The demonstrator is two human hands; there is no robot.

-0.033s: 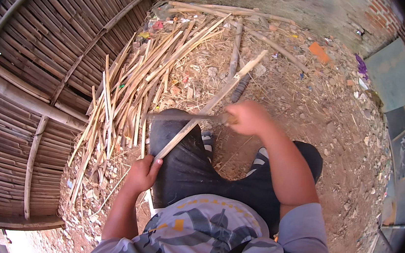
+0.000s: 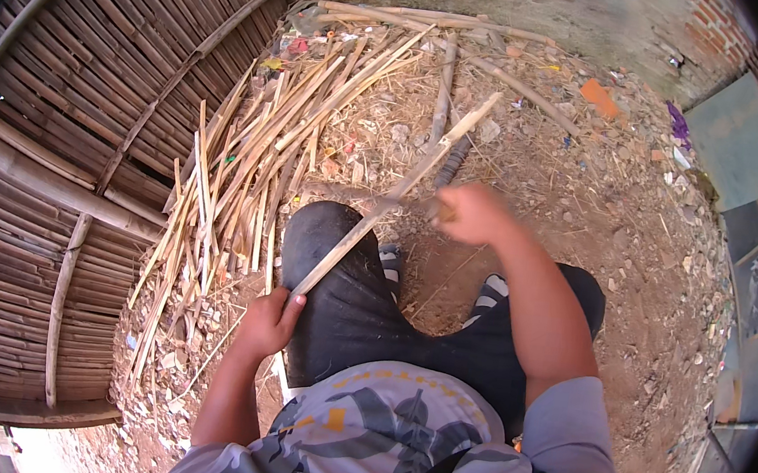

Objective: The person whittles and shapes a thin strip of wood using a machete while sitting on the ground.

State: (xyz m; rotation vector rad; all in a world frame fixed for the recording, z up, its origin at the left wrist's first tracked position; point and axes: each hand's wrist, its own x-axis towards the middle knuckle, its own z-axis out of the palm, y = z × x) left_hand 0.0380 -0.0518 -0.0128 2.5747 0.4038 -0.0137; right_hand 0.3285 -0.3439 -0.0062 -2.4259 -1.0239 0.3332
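Note:
My left hand [image 2: 270, 322] is closed around the near end of a long pale bamboo strip [image 2: 341, 249], beside my left knee. The strip slants up over the knee, its far end pointing away to the right. In front of my knees, my right hand [image 2: 472, 214] grips a long-bladed knife [image 2: 415, 206] by its handle. Motion blurs the blade, which lies across the strip about midway along; whether its edge touches the wood I cannot tell.
Several split bamboo strips [image 2: 258, 159] lie heaped on the ground to the left, near a bamboo slat wall [image 2: 32, 283]. Poles [image 2: 443, 91] lie farther off, before a brick wall [image 2: 560, 11]. Grey panels [image 2: 741, 136] lean at right. Rubble and straw litter the dirt floor.
My right hand and the knife have moved a little away from me, farther up the strip. My left hand and the bamboo strip stay almost where they were.

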